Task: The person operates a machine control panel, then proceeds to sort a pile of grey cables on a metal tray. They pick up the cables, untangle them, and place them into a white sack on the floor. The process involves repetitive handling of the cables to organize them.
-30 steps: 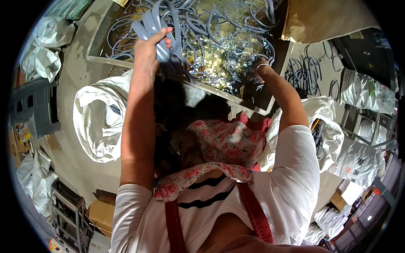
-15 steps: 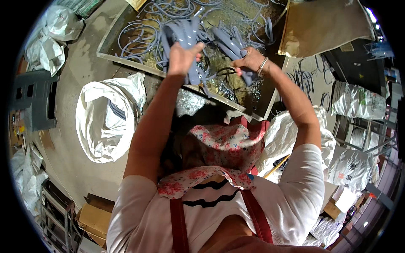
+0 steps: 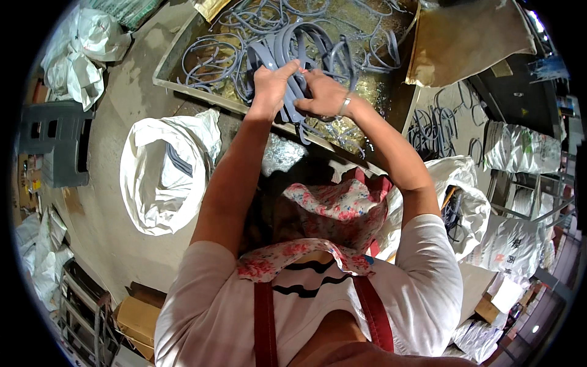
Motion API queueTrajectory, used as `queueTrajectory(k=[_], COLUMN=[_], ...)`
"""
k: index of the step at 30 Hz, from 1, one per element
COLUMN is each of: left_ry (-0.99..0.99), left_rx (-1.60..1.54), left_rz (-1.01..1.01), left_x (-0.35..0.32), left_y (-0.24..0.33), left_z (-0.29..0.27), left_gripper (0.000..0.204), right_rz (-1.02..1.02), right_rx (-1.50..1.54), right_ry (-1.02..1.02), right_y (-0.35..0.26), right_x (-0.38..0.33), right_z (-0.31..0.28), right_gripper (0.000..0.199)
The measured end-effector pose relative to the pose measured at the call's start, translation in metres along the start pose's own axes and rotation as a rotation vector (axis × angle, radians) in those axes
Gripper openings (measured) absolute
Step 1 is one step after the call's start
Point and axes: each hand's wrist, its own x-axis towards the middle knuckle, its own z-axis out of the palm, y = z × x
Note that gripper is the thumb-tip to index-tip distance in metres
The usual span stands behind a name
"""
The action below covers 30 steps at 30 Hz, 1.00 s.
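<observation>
Both hands, left (image 3: pixel 271 85) and right (image 3: pixel 323 93), are closed together on a bundle of grey rubber rings (image 3: pixel 293 55), held above the table (image 3: pixel 177 76). Loose rings (image 3: pixel 208 61) lie on the table; a white sack (image 3: pixel 162 177) stands open just beside it.

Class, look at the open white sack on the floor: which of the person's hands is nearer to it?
Left. The left hand grips the grey strips up and right of the white sack; the right hand holds them farther right.

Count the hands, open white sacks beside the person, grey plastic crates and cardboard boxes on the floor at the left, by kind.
Hands: 2, left hand, right hand, both on a grey ring bundle
Open white sacks: 2
Grey crates: 1
Cardboard boxes: 1
Total: 6
</observation>
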Motion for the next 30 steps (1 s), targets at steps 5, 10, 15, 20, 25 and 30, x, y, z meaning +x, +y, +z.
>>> queueTrajectory(k=[5,10,15,20,25,30], left_ry=[-0.102,-0.196,-0.258,-0.144,0.045,0.124], left_rx=[-0.073,-0.177,-0.252,-0.198,-0.299,-0.004], left_rz=[-0.066,-0.105,-0.065,-0.2,-0.195,-0.029], left_x=[-0.008,-0.017,-0.011,-0.011,-0.004,0.004], left_y=[0.033,0.043,0.04,0.031,0.036,0.039], left_z=[-0.005,-0.001,0.0,0.003,0.009,-0.005], left_gripper=[0.018,0.024,0.031,0.028,0.027,0.02], right_rz=[0.506,0.7,0.727,0.747,0.828,0.885], right_rx=[0.376,1.583,1.567,1.301,0.396,-0.212], right_ry=[0.588,0.113,0.338,0.499,0.626,0.624], right_y=[0.067,0.11,0.113,0.137,0.206,0.256], right_x=[-0.044,-0.053,-0.049,-0.068,-0.108,-0.17], right_z=[-0.028,0.034,0.039,0.025,0.013,-0.057], right_gripper=[0.074,0.042,0.016,0.009,0.014,0.027])
